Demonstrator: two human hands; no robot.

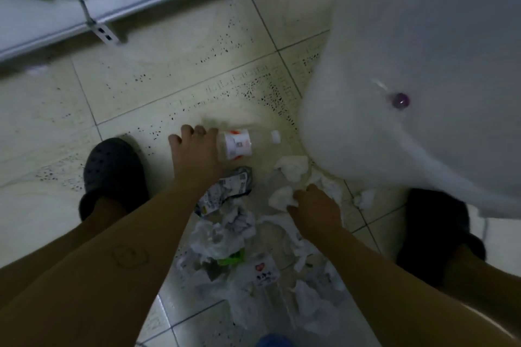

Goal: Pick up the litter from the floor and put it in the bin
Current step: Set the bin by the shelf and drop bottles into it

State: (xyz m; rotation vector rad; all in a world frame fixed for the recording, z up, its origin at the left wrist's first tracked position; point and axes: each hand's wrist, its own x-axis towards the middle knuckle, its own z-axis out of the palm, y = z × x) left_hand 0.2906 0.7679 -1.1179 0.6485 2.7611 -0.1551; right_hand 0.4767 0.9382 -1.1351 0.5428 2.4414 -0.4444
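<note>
1 red-labelled bottle (239, 145), 1 crumpled white tissue (280, 198), gripped.

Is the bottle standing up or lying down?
Lying down. The bottle lies on its side on the floor, cap pointing right, with the left hand holding its bottom end.

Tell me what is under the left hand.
A clear plastic bottle lies on its side on the tiled floor, its white cap pointing toward the white bag. The left hand covers its base end, hiding the grip and the floor beneath.
</note>
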